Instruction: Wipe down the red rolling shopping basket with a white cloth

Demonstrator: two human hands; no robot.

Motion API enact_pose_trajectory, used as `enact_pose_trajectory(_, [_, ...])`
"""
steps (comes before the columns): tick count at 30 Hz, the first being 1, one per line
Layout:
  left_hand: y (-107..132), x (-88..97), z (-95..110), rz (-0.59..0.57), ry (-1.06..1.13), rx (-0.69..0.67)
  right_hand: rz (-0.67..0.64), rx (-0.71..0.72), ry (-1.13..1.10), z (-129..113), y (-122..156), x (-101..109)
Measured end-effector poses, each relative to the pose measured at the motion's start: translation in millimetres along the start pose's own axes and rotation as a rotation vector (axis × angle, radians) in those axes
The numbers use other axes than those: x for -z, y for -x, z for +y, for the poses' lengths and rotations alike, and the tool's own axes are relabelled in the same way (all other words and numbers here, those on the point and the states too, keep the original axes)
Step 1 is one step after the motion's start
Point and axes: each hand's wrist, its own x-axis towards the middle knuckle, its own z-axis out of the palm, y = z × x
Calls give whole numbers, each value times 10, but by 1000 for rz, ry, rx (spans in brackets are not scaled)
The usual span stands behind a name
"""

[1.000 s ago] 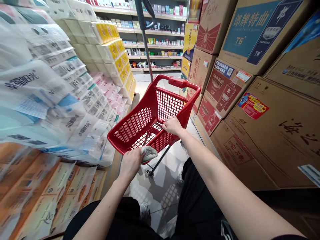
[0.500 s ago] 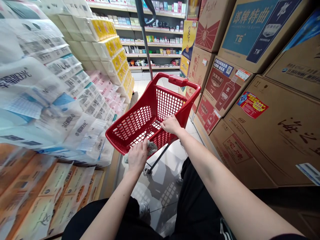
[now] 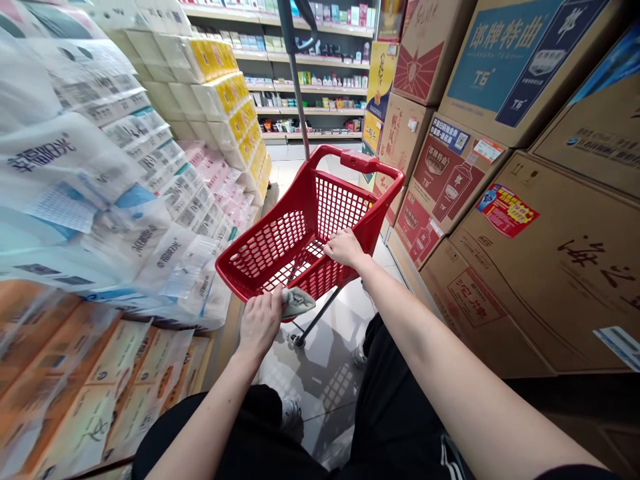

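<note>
A red plastic shopping basket (image 3: 280, 243) on a wheeled frame stands tilted in the aisle in front of me. My left hand (image 3: 259, 321) is closed on a grey cloth (image 3: 296, 301) and presses it against the basket's near rim. My right hand (image 3: 343, 248) grips the basket's right rim with its fingers curled over the edge. The basket's grey pull handle (image 3: 299, 80) rises behind it. Inside the basket I see only its mesh floor.
Stacked packs of tissue paper (image 3: 100, 193) fill the left side down to floor level. Large cardboard cartons (image 3: 525, 200) are piled along the right. Store shelves (image 3: 310, 87) with small goods close the far end of the tiled aisle (image 3: 320, 373).
My left hand has slid with the cloth along the basket's near rim, first up against it, then back left and down. The right hand has kept its grip.
</note>
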Motion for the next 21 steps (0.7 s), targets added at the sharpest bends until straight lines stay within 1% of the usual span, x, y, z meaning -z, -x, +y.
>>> enact_pose_trajectory(3, [-137, 73, 12, -58, -7, 0, -5, -6, 4, -1, -4, 1])
enact_pose_trajectory(5, [-179, 99, 25, -85, -6, 3, -18, -9, 8, -1, -1, 3])
enact_pose_trajectory(9, [-177, 126, 73, -82, 5, 18, -24, -7, 8, 3, 26, 13])
enact_pose_trajectory(11, [-174, 136, 93, -107, 37, 22, -18, -10, 7, 6, 49, 24])
enact_pose_trajectory(13, [-191, 141, 98, -149, 90, 68, -17, -15, 8, 8, 75, 41])
enact_pose_trajectory(17, [-291, 141, 54, -267, 211, 215, -42, -18, 3, 17, 123, 76])
enact_pose_trajectory(19, [-353, 147, 27, -334, 272, 247, -52, -16, 1, 23, 134, 84])
enact_pose_trajectory(21, [-403, 161, 17, -375, 306, 285, -62, -17, 0, 29, 130, 80])
